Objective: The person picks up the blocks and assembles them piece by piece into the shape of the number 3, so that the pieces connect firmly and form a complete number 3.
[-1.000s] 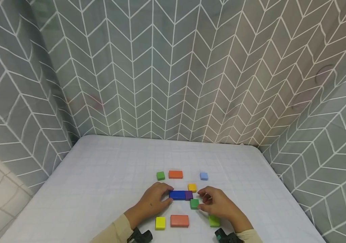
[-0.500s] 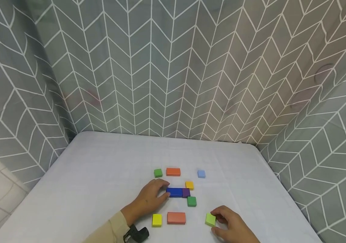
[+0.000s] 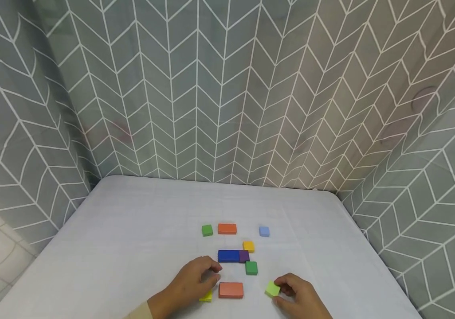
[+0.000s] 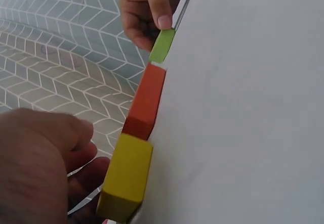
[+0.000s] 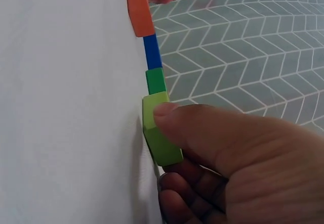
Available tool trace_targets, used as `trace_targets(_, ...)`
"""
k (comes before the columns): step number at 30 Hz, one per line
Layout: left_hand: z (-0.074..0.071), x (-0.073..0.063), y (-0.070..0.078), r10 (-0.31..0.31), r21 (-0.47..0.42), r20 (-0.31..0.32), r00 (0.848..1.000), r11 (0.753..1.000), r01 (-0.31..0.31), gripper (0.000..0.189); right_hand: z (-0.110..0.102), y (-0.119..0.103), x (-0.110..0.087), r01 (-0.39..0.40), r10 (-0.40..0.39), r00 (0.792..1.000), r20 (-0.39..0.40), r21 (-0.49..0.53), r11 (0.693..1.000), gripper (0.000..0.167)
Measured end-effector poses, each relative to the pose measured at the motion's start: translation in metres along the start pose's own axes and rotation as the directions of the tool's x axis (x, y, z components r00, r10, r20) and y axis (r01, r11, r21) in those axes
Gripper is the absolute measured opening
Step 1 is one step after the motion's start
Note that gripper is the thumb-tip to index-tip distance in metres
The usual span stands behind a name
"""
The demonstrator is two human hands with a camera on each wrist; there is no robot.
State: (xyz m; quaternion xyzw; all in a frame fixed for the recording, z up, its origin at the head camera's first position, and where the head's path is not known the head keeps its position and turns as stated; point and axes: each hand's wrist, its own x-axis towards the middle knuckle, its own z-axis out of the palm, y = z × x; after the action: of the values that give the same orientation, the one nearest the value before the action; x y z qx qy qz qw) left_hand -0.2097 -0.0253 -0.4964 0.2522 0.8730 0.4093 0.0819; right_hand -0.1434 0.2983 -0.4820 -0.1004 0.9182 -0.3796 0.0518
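Your left hand (image 3: 189, 283) has drawn back toward you from the blue block's left end, where it was half a second ago, and now sits over the yellow square block (image 3: 206, 298). Your right hand (image 3: 299, 294) has brought the lime-green square block (image 3: 272, 289) slightly leftward and turned it a little.

You pinch that lime-green block between your right thumb and fingers, well to the right of the salmon-red rectangular block (image 3: 230, 290); whether it is lifted off the table, you can't tell. Your left thumb and index finger stand apart, the fingers loosely bent; the yellow block lies partly hidden beneath that hand, just left of the salmon-red one, and contact with it can't be made out.

Farther from you, the dark-blue rectangular block (image 3: 228, 256) meets a small purple block (image 3: 244, 256) end to end, with an amber square block (image 3: 249, 247) just beyond the purple one and a dark-green square block (image 3: 251, 268) just on your side of it. Beyond these lie a grass-green square block (image 3: 207, 230), an orange rectangular block (image 3: 227, 228) and a light-blue square block (image 3: 264, 231) on the white-covered table (image 3: 151, 212).
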Motion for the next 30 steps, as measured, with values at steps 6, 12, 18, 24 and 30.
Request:
trace_targets(6, -0.001, -0.013, 0.006, 0.055, 0.076, 0.083, 0.995, 0.995, -0.062, 0.025, 0.006, -0.002, 0.005, 0.034, -0.034, 0.999, 0.003, 0.003, 0.999, 0.035)
trace_targets(12, 0.003, -0.013, 0.005, 0.038, 0.129, 0.084, 0.996, 0.990, -0.049, 0.029, 0.009, -0.004, 0.007, 0.054, -0.054, 0.999, 0.003, -0.012, 0.998, 0.033)
trace_targets(18, 0.007, -0.012, 0.005, 0.055, 0.123, 0.098, 0.994, 0.990, -0.067, 0.031, 0.009, -0.008, 0.007, 0.040, -0.040, 0.999, 0.013, -0.032, 0.999, 0.032)
trace_targets(24, 0.005, -0.013, 0.008, 0.061, 0.118, 0.095, 0.994, 0.990, -0.072, 0.029, 0.016, -0.010, 0.009, 0.096, -0.095, 0.995, 0.020, -0.040, 0.995, 0.033)
trace_targets(30, 0.007, -0.011, 0.006, 0.057, 0.118, 0.093, 0.994, 0.991, -0.068, 0.027, 0.026, -0.011, 0.014, 0.086, -0.088, 0.996, -0.034, -0.050, 0.995, 0.032)
